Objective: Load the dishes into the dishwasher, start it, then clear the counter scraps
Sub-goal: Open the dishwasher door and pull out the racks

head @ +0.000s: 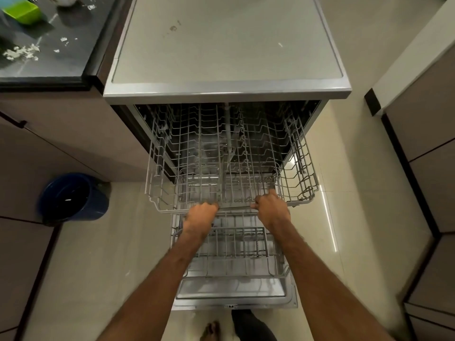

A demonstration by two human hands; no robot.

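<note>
The left hand (200, 215) and right hand (269, 205) each curl their fingers round the front rail of the upper rack (157, 153), drawn out of the dishwasher (226, 52); the lower rack (234, 244) lies out beneath on the open door (234, 294). An uneven tug could skew the rack on its runners and jam it. A green bowl (23, 11) sits on the desk (61, 67) left of the dishwasher, among scraps (22, 52); a blue bin (73, 198) stands on the floor, also left.

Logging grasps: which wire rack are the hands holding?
The upper grey wire rack: left hand and right hand grip its front rail; the lower wire rack lies beneath.
</note>
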